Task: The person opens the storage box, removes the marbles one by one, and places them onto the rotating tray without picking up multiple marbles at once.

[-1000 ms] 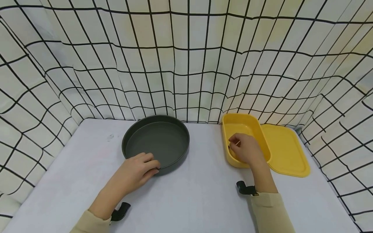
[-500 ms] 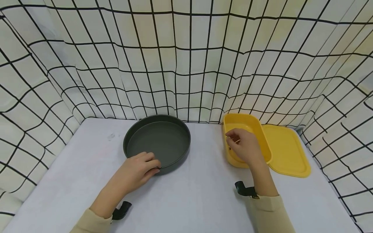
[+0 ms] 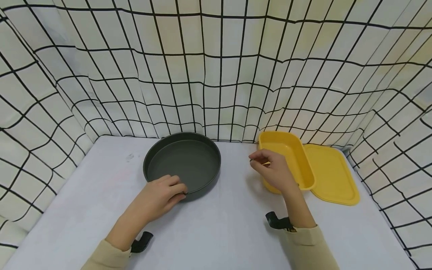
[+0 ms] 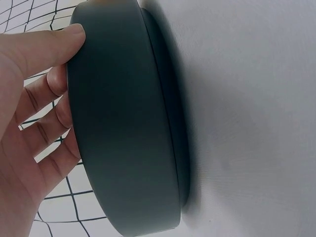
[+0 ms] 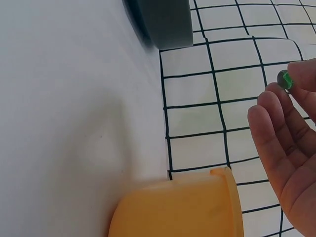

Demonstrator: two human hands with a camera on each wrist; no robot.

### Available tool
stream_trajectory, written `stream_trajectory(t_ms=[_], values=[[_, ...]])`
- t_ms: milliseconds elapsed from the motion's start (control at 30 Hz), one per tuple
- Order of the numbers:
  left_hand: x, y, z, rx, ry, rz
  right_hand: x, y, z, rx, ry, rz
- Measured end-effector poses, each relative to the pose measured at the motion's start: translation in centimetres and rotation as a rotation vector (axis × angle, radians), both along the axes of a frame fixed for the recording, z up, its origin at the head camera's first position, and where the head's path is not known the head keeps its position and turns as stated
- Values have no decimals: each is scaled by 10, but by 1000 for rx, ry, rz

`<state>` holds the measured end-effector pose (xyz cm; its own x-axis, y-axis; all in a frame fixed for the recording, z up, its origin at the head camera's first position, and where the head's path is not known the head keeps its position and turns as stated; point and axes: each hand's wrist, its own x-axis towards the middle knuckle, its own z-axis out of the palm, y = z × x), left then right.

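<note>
A round dark grey pan (image 3: 183,161) stands on the white table, left of centre. My left hand (image 3: 162,197) grips its near rim; in the left wrist view the thumb (image 4: 54,47) lies against the outer edge, with the other fingers over the rim. Between thumb and fingertips my right hand (image 3: 271,168) pinches a small green glass marble (image 5: 285,80), held above the table at the left side of the yellow box (image 3: 305,168). Most of the marble is hidden in the head view. The right forearm covers part of the box's near end.
Beside the box, on its right, lies a flat yellow lid (image 3: 332,176). White cloth walls with a black grid (image 3: 217,86) enclose the table at the back and both sides. White table surface (image 3: 233,180) lies between pan and box.
The right hand has risen out of the yellow box and moved left past its edge with the marble. My left hand stays on the pan's rim.
</note>
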<state>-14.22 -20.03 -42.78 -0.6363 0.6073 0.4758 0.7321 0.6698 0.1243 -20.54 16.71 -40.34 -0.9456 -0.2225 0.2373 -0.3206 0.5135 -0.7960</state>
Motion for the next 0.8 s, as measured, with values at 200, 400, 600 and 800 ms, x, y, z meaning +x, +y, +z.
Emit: stream_trajectory(t_ms=[200, 400, 600, 800], values=[[0, -2, 0, -9, -9, 13, 3, -8, 2, -33, -2, 25], [1, 0, 0, -3, -3, 9, 1, -15, 3, -55, 6, 41], [1, 1, -1, 3, -5, 0, -4, -35, 12, -86, -13, 50], [0, 1, 0, 4, -13, -7, -12, -65, 23, -158, 48, 56]])
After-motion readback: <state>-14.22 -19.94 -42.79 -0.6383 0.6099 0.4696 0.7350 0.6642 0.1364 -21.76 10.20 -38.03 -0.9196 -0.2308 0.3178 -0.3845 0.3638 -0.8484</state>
